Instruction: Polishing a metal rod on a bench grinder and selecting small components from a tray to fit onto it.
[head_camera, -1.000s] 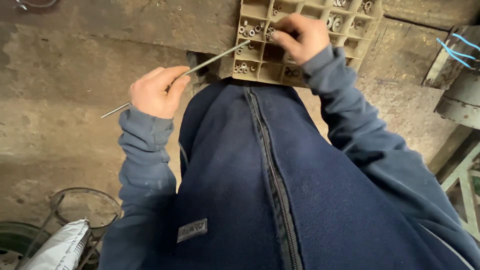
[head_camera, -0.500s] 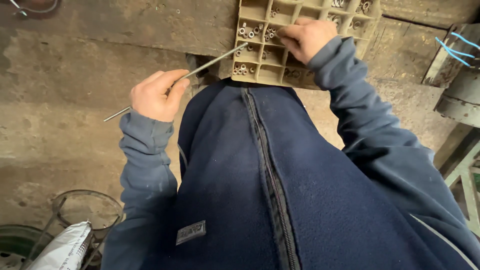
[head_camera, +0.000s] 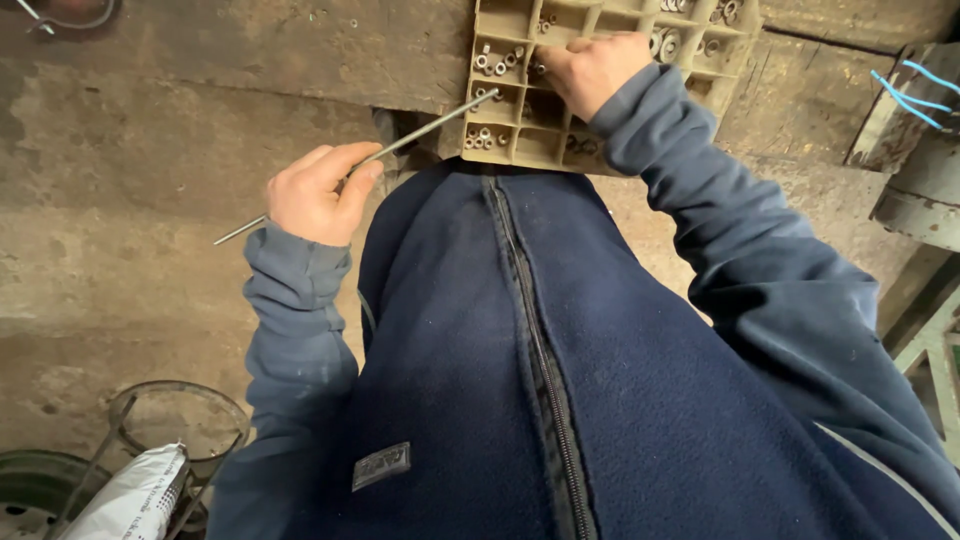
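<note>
My left hand (head_camera: 315, 192) grips a thin metal rod (head_camera: 420, 128) that slants up to the right, its far tip over the beige compartment tray (head_camera: 520, 150). The tray lies on the concrete floor ahead of me, and its cells hold several small nuts and washers (head_camera: 488, 135). My right hand (head_camera: 592, 70) reaches into a cell near the tray's middle, fingers pinched together on the small parts; what it holds, if anything, is hidden. My dark blue zipped fleece fills the lower view.
A round wire stand (head_camera: 175, 425) and a white sack (head_camera: 130, 500) sit at the lower left beside a dark green rim (head_camera: 30, 485). A metal frame with blue wires (head_camera: 920, 95) stands at the right. A pale green frame leg (head_camera: 930, 350) lies below it.
My right hand has stayed in the tray's cells, shifting slightly left. The left hand with the rod has barely moved; the view has drifted slightly.
</note>
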